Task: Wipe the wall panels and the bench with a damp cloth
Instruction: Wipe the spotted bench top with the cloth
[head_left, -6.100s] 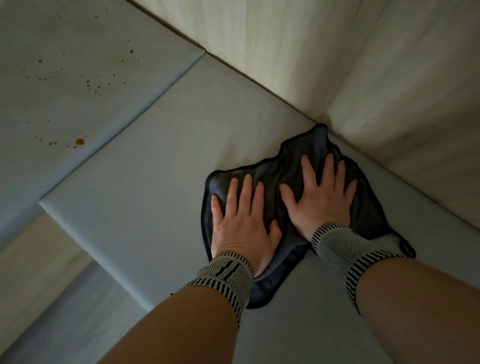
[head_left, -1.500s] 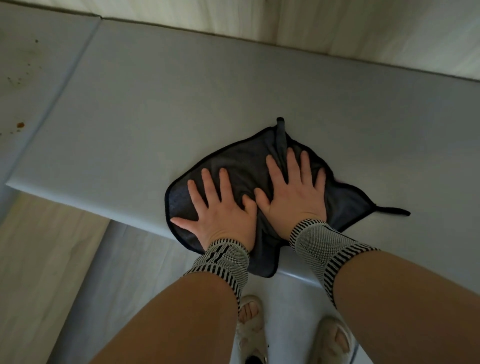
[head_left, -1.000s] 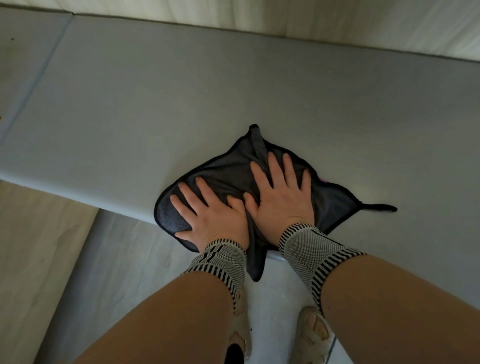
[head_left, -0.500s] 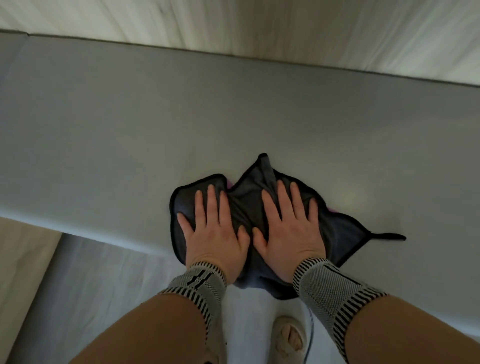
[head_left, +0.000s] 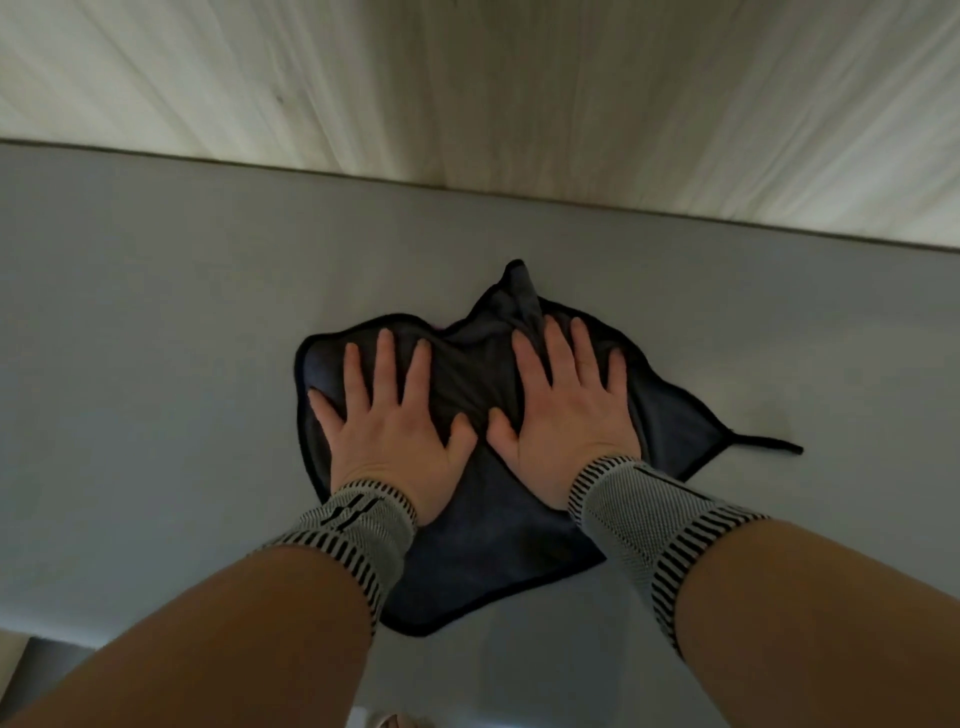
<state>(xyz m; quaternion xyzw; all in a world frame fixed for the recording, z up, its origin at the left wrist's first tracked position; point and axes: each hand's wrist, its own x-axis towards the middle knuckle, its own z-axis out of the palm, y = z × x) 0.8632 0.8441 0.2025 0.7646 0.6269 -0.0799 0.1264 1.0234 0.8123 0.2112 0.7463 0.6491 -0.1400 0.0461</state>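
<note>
We look down on a pale wood-grain wall (head_left: 467, 78) filling the top of the view, brightest at the left and dimmer toward the middle. It meets a plain grey tabletop (head_left: 156, 312) along a dark seam. A sliver of floor (head_left: 13, 652) shows at the bottom left.

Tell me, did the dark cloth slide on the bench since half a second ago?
Yes. The cloth went away from the bench's front edge, toward the wall panel.
</note>
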